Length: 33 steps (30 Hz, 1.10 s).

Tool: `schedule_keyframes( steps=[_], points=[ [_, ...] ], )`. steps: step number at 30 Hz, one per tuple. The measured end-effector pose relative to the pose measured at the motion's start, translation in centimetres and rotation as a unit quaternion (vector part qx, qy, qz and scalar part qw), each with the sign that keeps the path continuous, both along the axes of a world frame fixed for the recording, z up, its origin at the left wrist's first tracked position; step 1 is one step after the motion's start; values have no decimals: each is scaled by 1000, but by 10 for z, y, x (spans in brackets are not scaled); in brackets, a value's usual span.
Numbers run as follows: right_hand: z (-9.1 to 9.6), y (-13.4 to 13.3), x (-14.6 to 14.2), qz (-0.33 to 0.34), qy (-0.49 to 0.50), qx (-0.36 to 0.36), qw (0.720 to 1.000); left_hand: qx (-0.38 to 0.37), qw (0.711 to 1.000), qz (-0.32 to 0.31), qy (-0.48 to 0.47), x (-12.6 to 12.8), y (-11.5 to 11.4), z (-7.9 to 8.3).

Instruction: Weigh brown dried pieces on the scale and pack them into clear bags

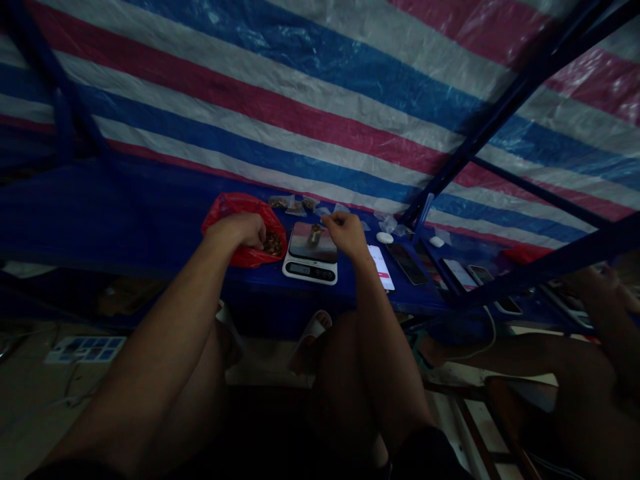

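My left hand [246, 229] reaches into a red plastic bag [214, 208], its fingers curled down at a pile of small brown pieces [273, 245]; what it grips, if anything, is hidden. Right of the bag sits a white digital scale [311, 270] with a lit display and a shiny platform. A small metal cup [314, 235] stands on that platform with something brownish at its top. Just beside and above the cup, my right hand [347, 232] is closed in a pinch; whatever lies between thumb and fingertips is too small to name.
Small clear bags with brown contents [295, 208] lie behind the scale. A lit phone [381, 268], a dark phone [407, 263] and a white rounded case [385, 237] are to the right. Blue metal bars [480, 143] cross there. Another person's leg [525, 353] is at far right.
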State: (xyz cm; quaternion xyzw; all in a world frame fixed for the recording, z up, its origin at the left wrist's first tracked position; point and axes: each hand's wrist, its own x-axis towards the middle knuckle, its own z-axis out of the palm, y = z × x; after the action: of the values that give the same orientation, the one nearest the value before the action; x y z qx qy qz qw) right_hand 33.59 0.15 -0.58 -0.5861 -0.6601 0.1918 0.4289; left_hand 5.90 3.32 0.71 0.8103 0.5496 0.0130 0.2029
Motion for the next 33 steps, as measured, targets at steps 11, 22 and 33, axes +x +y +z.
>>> schedule_keyframes(
  steps=[11,22,33],
  points=[
    [11,-7,-5,-34,28,25,999,48,995,8,-85,5,-13,26],
    [3,-2,2,-24,11,13,1000,181,937,-96,-285,86,-3,31],
    [-5,2,13,21,-5,-15,1000,130,917,-51,-373,104,10,3]
  ],
)
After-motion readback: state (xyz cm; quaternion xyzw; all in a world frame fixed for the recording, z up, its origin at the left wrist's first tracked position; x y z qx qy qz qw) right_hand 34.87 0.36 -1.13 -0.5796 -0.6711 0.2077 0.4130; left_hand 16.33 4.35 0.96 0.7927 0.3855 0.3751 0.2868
